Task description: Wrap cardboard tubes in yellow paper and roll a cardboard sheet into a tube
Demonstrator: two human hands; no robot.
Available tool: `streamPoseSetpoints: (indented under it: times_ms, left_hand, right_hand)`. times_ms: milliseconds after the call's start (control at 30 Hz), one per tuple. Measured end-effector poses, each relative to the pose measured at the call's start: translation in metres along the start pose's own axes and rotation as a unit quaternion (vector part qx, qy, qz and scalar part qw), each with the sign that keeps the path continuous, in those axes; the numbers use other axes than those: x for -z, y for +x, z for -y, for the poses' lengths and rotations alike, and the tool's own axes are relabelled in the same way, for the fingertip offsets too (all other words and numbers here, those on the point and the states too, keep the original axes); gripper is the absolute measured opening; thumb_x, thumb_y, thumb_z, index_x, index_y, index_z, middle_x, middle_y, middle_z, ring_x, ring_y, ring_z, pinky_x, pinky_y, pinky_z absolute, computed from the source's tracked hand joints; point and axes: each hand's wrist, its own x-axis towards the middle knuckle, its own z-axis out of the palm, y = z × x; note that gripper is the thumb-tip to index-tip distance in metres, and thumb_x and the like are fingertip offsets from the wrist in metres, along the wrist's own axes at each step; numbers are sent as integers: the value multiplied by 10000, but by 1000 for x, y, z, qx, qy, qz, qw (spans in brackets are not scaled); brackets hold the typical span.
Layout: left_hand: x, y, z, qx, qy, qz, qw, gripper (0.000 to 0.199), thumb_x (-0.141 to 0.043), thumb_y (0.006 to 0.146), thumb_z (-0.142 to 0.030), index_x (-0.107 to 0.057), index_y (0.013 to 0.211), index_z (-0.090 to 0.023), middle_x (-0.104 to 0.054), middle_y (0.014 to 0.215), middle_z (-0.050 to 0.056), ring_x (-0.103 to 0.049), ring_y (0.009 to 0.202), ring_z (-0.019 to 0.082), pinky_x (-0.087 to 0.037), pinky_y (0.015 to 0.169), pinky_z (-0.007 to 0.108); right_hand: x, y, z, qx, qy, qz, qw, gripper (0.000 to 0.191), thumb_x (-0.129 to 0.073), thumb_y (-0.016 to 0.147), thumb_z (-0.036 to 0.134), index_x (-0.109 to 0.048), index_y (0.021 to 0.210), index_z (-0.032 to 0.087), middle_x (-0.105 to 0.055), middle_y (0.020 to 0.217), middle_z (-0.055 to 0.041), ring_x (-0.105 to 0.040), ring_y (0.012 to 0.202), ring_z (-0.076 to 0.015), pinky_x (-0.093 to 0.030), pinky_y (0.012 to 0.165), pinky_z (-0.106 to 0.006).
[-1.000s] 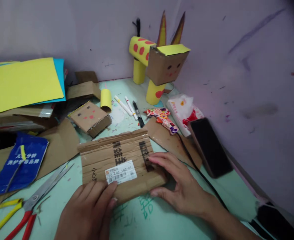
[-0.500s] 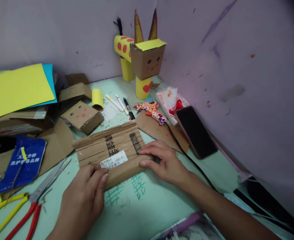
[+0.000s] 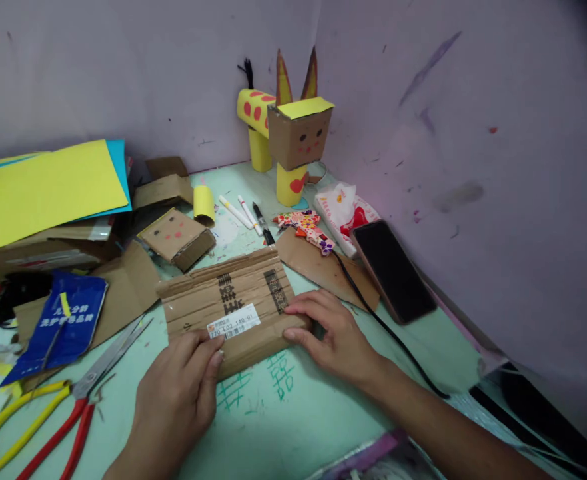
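Note:
A creased piece of brown cardboard (image 3: 253,347) lies on the pale green table, with dark printed characters and a white label (image 3: 236,321) on its face. My left hand (image 3: 180,380) grips its near left corner, thumb along the near edge and fingers over the top. At the right end, my right hand (image 3: 328,330) pinches the same piece between thumb and fingers. The near strip of the cardboard looks folded up along a crease. Beyond it stands a cardboard and yellow paper animal (image 3: 300,137) with long ears. A small cardboard box with a drawn face (image 3: 176,237) rests behind the piece, to the left.
Scissors (image 3: 86,387) with red and yellow handles lie at left, beside a blue packet (image 3: 66,320). Yellow paper (image 3: 48,180) is stacked behind. At right are a phone (image 3: 393,270), a tissue pack (image 3: 346,210), a flowered glue gun (image 3: 310,230) and its black cord (image 3: 388,327).
The view has shifted, so everything appears slightly further right and lower. Both hands keep their hold on the cardboard, which looks nearly unchanged.

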Motion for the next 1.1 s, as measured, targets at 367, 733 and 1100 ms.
streamPoseSetpoints:
  times_ms: [367, 733, 1100]
  left_hand:
    - [40, -30, 19, 343, -189, -16, 920, 299, -371, 921, -414, -650, 942, -310, -675, 1040, -30, -612, 1018, 203, -509, 879, 366]
    - [29, -24, 28, 279, -71, 149, 946, 539, -542, 740, -587, -548, 1180, -274, -688, 970, 25, -667, 786, 213, -550, 619, 308]
    - [22, -20, 7, 250, 41, 258, 932, 705, -529, 740, -467, -398, 1369, -176, -510, 1296, 156, -647, 924, 319, -559, 657, 439]
  right_hand:
    - [19, -3, 7, -81, 247, -2, 966, 470, -466, 861, 592, -671, 983, 187, -694, 796, -72, -656, 721, -207, -520, 652, -309]
    - [40, 2, 13, -114, 150, 222, 957, 405, -792, 623, 434, -684, 939, 205, -714, 910, -59, -670, 831, -242, -542, 744, -349]
    - [28, -18, 26, -12, -26, 305, 952, 1068, -906, 407, 360, -439, 1362, 262, -446, 1396, -141, -434, 1247, -362, -399, 1017, -531]
